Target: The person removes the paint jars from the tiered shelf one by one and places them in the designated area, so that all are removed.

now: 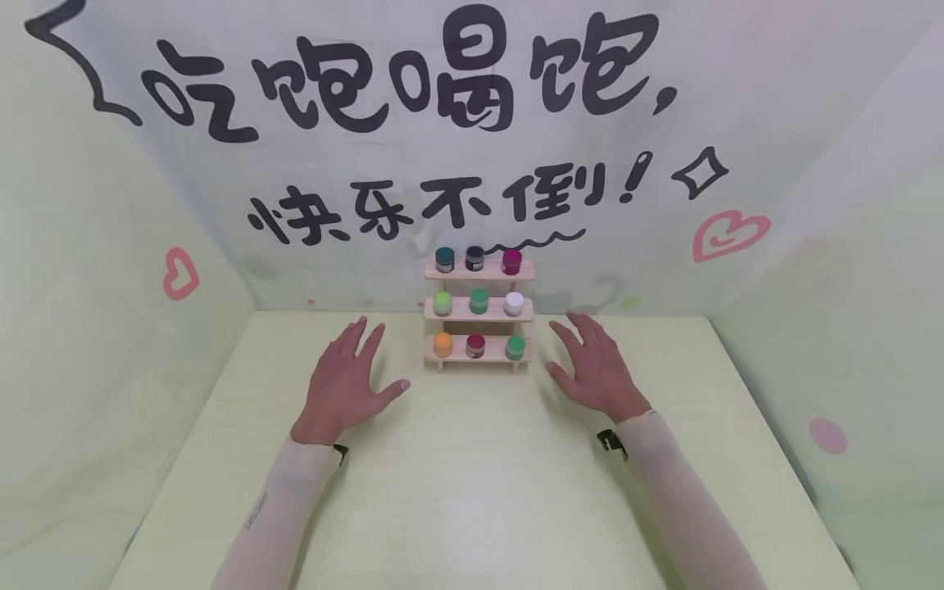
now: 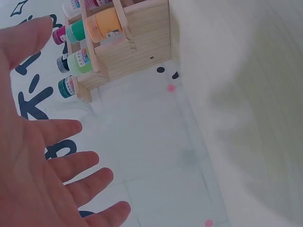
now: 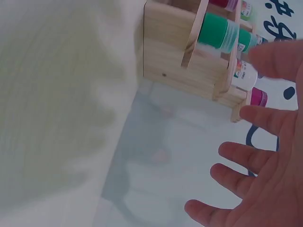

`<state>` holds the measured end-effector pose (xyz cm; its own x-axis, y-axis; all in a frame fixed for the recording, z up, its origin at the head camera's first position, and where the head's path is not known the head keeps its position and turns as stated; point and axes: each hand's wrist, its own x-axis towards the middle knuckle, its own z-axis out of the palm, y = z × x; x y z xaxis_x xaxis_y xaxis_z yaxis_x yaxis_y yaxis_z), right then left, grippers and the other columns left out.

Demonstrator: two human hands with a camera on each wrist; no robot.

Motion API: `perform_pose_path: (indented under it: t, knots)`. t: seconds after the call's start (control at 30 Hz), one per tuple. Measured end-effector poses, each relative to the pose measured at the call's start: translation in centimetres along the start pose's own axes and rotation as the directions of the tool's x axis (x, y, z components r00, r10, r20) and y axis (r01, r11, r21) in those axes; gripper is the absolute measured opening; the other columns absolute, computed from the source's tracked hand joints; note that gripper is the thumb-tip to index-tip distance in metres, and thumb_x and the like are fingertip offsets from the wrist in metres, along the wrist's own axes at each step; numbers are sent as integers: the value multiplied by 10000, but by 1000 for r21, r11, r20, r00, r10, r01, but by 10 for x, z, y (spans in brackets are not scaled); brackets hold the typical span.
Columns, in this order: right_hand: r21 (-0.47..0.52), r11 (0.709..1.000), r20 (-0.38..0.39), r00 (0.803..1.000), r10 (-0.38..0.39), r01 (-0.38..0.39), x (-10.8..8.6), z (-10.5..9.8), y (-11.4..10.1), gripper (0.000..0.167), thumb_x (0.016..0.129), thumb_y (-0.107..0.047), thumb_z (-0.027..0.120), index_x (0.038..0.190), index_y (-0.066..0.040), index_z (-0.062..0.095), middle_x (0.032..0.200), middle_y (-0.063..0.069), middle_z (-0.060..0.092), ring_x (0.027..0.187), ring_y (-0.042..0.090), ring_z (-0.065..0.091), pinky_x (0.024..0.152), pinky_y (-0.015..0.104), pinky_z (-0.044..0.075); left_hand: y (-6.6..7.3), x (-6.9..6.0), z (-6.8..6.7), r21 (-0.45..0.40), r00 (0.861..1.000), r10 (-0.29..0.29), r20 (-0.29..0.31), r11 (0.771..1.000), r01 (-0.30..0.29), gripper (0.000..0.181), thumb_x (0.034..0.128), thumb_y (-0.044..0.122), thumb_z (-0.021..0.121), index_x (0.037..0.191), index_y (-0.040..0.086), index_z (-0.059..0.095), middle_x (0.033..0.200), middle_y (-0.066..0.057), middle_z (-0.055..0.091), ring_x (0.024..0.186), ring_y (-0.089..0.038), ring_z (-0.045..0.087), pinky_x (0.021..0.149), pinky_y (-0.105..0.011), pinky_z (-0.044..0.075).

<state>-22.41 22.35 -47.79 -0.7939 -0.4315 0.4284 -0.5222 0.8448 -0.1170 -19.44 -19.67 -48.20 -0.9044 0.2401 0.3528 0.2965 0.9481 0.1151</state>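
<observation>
A three-tier wooden rack (image 1: 459, 353) stands at the table's back edge, three small paint jars on each tier. On the bottom tier are an orange jar (image 1: 442, 344), a dark red jar (image 1: 475, 346) and a green jar (image 1: 515, 347). My left hand (image 1: 343, 388) is left of the rack, fingers spread, holding nothing; the left wrist view shows its palm (image 2: 33, 175) beside the jars. To the rack's right my right hand (image 1: 599, 369) has its fingers apart and grips nothing. In the right wrist view its thumb (image 3: 277, 59) appears in front of the jars.
Pale cloth walls surround the table (image 1: 472, 483) at the back and both sides. The back cloth (image 1: 398, 156) bears large dark writing and stands close behind the rack. Both forearms, in light sleeves, reach in over the table from the front.
</observation>
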Motion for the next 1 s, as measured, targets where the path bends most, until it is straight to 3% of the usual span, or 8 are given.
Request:
perform_pose_path:
  t: [0.13,0.23,0.33,0.4,0.53,0.63,0.77,1.0]
  knots:
    - [140,989,-5,999,53,-52,4,10,-2,581,825,-456,520,1313,-162,405,1282,93,401,1183,274,344,869,491,365,0,6,0,-57,998,-7,-58,998,3,914,669,760,440,1386,215,283,1411,-77,267,1245,-284,294,893,-492,362]
    - [281,954,9,994,110,-109,6,16,-6,543,844,-437,521,1298,-158,421,1232,42,440,1123,225,405,856,438,394,2,10,-1,-99,997,-25,-72,995,18,860,690,727,464,1371,227,306,1396,-50,293,1214,-276,331,813,-487,416]
    - [438,883,42,984,171,-172,7,23,-10,504,851,-386,546,1277,-139,439,1200,34,464,1065,227,469,825,413,441,2,15,0,-156,997,-41,-68,987,30,808,712,692,484,1355,227,331,1385,-29,305,1208,-263,336,776,-485,438]
    - [538,816,71,976,207,-212,7,28,-11,484,852,-345,565,1264,-120,447,1190,60,478,1033,256,502,797,410,469,1,19,3,-202,996,-55,-64,979,41,780,721,677,492,1346,234,343,1375,-14,314,1212,-248,331,775,-484,442]
    - [654,699,129,953,273,-289,9,35,-14,444,859,-297,573,1248,-120,452,1210,105,477,1015,266,532,795,380,484,-1,27,8,-289,995,-84,-59,955,63,730,738,651,503,1323,237,365,1337,7,345,1202,-211,337,835,-464,415]
    - [679,656,162,938,306,-331,10,39,-15,400,863,-274,574,1233,-170,463,1218,91,484,995,224,552,787,353,490,0,34,9,-360,993,-104,-64,930,74,688,753,621,519,1300,222,397,1300,20,381,1173,-188,367,875,-434,388]
    - [711,597,202,921,333,-372,12,47,-16,374,856,-258,589,1212,-230,477,1207,83,503,966,209,569,748,346,502,1,47,9,-464,987,-127,-96,883,69,615,781,554,546,1273,201,442,1242,41,435,1094,-155,432,828,-364,424]
    - [802,460,220,904,365,-381,10,64,-16,435,839,-262,613,1226,-113,482,1191,50,517,959,208,579,741,316,506,6,69,14,-638,977,-159,-141,770,33,504,814,445,576,1236,185,484,1173,43,492,1027,-115,478,747,-329,488]
